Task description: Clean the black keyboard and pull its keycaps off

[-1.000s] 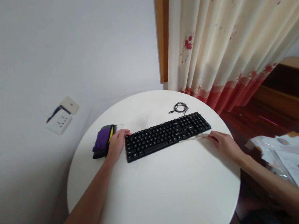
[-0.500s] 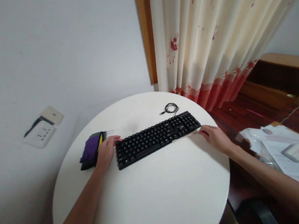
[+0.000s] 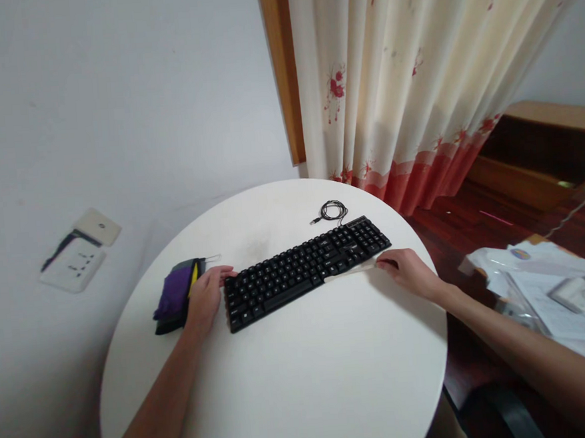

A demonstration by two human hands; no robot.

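A black keyboard [image 3: 296, 272] lies slanted across the round white table [image 3: 284, 380], its coiled USB cable [image 3: 332, 209] behind it. My left hand [image 3: 208, 295] rests at the keyboard's left end, its fingers stretched out with the tips touching the far left corner. Along the right part of the front edge runs a thin pale strip [image 3: 349, 271], of cloth or paper, I cannot tell. My right hand [image 3: 406, 271] pinches the right end of this strip, near the keyboard's front right corner. The thumb of my left hand is hidden.
A dark pouch with purple cloth [image 3: 175, 294] and a yellow part lies just left of my left hand. Wall sockets [image 3: 75, 264] are at the left. Behind stands a floral curtain [image 3: 389, 105]. Papers and plastic [image 3: 552, 287] lie at the right.
My right hand has moved slightly left along the keyboard's front edge, and the pale strip has shifted left with it. The left hand stays at the keyboard's left end.
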